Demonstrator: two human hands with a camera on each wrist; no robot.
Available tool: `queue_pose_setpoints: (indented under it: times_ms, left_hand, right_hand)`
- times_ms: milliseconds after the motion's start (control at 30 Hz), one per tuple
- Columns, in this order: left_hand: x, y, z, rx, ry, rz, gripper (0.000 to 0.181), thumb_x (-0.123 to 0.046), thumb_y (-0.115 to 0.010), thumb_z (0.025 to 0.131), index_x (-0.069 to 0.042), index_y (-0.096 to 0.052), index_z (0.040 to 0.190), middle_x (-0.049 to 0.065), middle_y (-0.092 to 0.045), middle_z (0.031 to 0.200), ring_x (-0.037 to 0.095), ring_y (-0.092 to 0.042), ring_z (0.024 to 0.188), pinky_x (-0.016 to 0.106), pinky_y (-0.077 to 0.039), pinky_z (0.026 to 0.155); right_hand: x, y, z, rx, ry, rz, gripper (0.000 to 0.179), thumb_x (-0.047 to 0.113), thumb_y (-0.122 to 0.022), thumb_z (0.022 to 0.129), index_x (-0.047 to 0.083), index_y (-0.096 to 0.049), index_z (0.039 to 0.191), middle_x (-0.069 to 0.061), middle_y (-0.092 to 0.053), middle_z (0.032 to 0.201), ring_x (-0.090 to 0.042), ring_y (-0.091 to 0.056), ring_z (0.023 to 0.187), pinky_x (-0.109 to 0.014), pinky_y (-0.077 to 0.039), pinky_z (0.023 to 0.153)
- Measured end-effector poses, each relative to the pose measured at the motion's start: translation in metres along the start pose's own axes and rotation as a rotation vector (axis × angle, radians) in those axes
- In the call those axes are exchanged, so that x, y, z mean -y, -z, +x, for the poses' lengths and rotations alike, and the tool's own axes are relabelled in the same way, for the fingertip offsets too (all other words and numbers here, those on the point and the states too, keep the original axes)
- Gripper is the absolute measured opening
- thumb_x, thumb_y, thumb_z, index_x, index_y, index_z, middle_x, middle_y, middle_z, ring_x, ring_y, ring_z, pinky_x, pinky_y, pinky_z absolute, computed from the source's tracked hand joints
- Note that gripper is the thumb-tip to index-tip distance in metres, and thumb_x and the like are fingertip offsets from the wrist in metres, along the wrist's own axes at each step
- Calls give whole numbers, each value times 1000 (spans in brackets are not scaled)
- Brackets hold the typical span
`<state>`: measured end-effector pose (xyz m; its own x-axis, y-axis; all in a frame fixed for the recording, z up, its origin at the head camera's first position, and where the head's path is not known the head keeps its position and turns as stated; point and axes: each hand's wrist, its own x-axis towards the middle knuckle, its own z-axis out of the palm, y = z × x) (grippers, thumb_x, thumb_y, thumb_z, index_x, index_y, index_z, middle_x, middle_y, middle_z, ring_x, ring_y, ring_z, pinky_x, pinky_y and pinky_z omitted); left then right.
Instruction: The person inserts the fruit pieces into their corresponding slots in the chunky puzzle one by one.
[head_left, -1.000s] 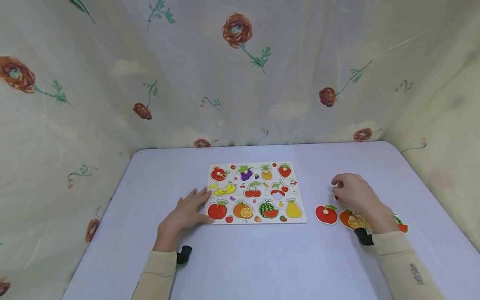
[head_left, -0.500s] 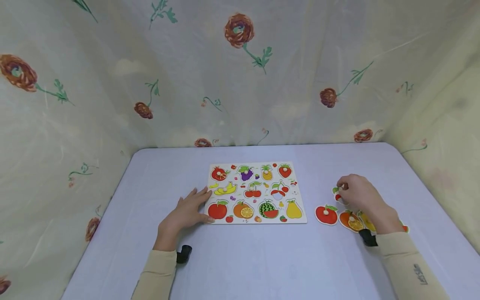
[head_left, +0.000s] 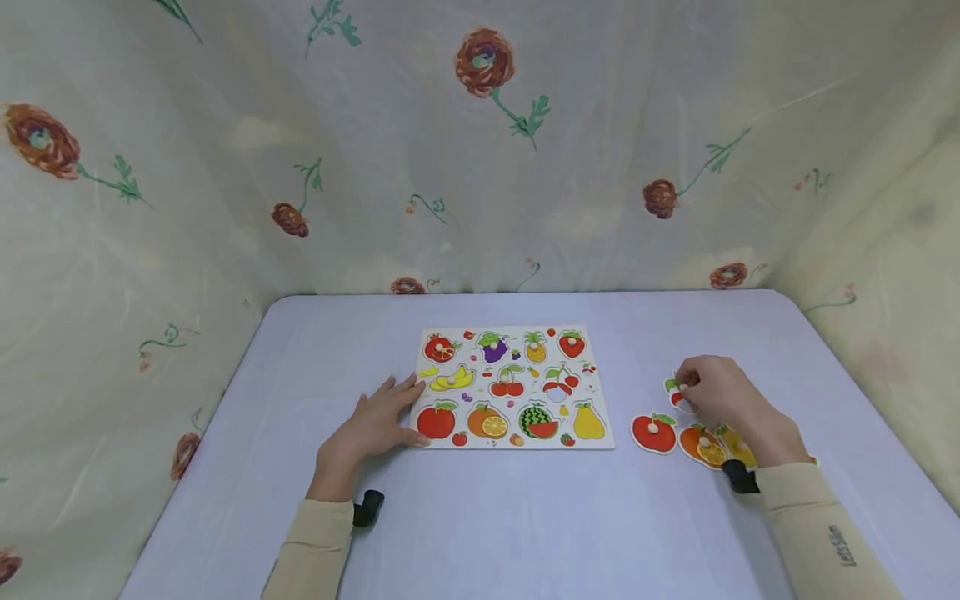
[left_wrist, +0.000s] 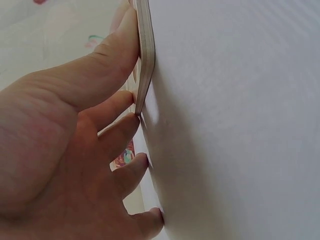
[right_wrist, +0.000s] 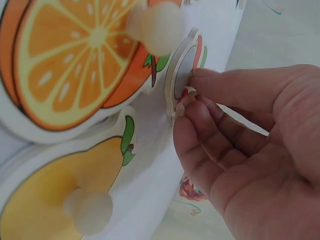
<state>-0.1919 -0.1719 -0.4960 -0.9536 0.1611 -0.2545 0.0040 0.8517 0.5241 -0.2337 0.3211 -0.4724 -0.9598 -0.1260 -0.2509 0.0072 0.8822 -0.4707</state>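
Note:
My left hand [head_left: 375, 421] lies with fingers spread at the left side of the fruit puzzle board [head_left: 480, 333], its thumb on the front left corner. In the left wrist view, the thumb [left_wrist: 107, 57] rests against the board's edge and the fingertips reach down to the table. My right hand [head_left: 727, 400] pinches a small red, white and green fruit puzzle piece [head_left: 672, 385] between thumb and fingertips. The right wrist view shows this piece [right_wrist: 175, 82] tilted, its knob mostly hidden by the fingers.
Closest to the right hand lie an apple piece [head_left: 654, 435], an orange piece [head_left: 702, 447] and a pear piece [head_left: 733, 442], each knobbed. Another piece is mostly hidden under the right wrist. A floral curtain [head_left: 375, 167] hangs behind the white table [head_left: 510, 533].
My right hand has shifted slightly right and toward the body, its fingertips now at the red-and-white fruit piece, which came into sight. The left hand and board have stayed put.

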Motion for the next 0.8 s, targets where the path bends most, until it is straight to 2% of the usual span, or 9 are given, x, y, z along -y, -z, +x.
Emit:
queue_pose_setpoints:
  times_ms: [167,367,800]
  left_hand:
    - [0,0,0,-3,4,3,90,-30,-84,78,-25,-36,155,-2,-27,165,31,-10,156,67,-7,122]
    - [0,-1,-1,-1,6,1,89,-29,-83,79,-25,-36,155,-2,-27,165,31,-10,156,67,-7,122]
    - [0,-1,0,-3,3,5,91,-30,-84,77,-24,-36,155,-2,-27,165,31,-10,157,67,-6,122]
  right_hand:
    - [-3,1,3,13,8,-3,19,5,-59,94,-3,-66,110,-17,-63,98,-26,-55,85,-25,-50,68]
    - [-2,5,6,11,33,-57,19,6,-60,92,-2,-68,107,-17,-65,99,-29,-54,90,-28,-49,74]
    - [11,4,3,17,55,-52,17,7,-61,90,-1,-69,102,-14,-66,94,-27,-54,87,-28,-49,71]
